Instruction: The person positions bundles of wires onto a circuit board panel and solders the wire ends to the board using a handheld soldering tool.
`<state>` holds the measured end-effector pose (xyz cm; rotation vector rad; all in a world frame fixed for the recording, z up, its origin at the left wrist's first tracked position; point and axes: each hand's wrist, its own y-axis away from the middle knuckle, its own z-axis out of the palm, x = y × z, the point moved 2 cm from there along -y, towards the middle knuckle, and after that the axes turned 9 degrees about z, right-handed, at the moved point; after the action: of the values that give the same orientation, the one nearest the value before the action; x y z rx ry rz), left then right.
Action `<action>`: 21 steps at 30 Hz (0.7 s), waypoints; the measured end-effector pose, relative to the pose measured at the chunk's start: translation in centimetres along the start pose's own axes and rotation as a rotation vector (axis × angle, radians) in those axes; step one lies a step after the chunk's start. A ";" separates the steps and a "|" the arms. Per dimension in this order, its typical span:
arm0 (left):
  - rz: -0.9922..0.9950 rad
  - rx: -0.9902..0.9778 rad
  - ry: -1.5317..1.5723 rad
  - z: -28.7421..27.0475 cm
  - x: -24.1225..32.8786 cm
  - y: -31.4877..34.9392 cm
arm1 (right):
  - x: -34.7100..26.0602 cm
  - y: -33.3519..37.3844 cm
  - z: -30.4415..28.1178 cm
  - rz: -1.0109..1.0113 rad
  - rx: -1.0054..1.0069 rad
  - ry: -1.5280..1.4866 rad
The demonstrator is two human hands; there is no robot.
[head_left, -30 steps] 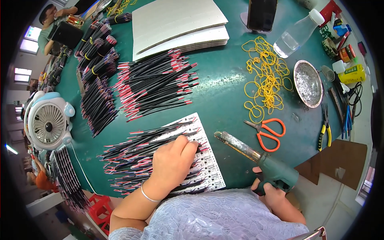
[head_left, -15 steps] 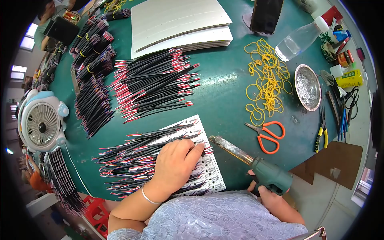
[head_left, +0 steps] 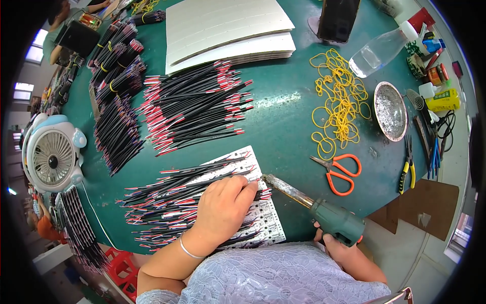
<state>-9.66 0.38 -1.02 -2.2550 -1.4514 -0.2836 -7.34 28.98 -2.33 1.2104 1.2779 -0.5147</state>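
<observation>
My left hand point(head_left: 224, 210), with a bracelet at its wrist, rests over a white circuit board panel point(head_left: 268, 215). Its thumb and fingers are pinched on a black wire at the board's right side; the grip itself is mostly hidden. Many black wires point(head_left: 167, 197) with red and white ends lie across the panel toward the left. At the lower right my right hand point(head_left: 338, 249) is wrapped round the green handle of a soldering gun point(head_left: 336, 222). The gun's metal tip reaches the panel's right edge, just beside my left fingertips.
Beyond the panel lie a pile of black wires point(head_left: 195, 109) and stacked white boards point(head_left: 228, 30). To the right are orange-handled scissors point(head_left: 341, 172), yellow rubber bands point(head_left: 336, 106), a metal bowl point(head_left: 390, 111), pliers point(head_left: 406, 169) and a bottle point(head_left: 377, 53). A fan point(head_left: 52, 154) stands left.
My right hand has shifted the soldering gun slightly left, bringing its tip closer to the wire end at my left fingertips. My left hand stays almost in place.
</observation>
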 end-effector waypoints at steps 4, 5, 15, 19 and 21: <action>0.000 0.006 0.021 -0.1 -0.1 -0.1 | 0.3 0.0 -0.3 -0.006 -0.033 0.100; 0.015 -0.003 0.010 0.0 -0.2 0.0 | 0.2 0.1 -0.2 -0.006 -0.033 0.100; 0.022 -0.046 0.006 -0.1 -0.3 0.0 | -1.3 -0.5 0.1 0.022 0.033 -0.321; 0.025 -0.036 -0.013 -0.1 -0.3 0.0 | -0.5 -0.4 -0.1 0.000 -0.041 -0.278; 0.045 -0.025 0.005 -0.2 -0.4 0.0 | -0.5 -0.2 0.1 0.027 -0.024 -0.295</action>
<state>-9.78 0.02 -1.03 -2.3019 -1.3997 -0.2939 -7.58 28.66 -1.99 1.0851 1.0127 -0.6308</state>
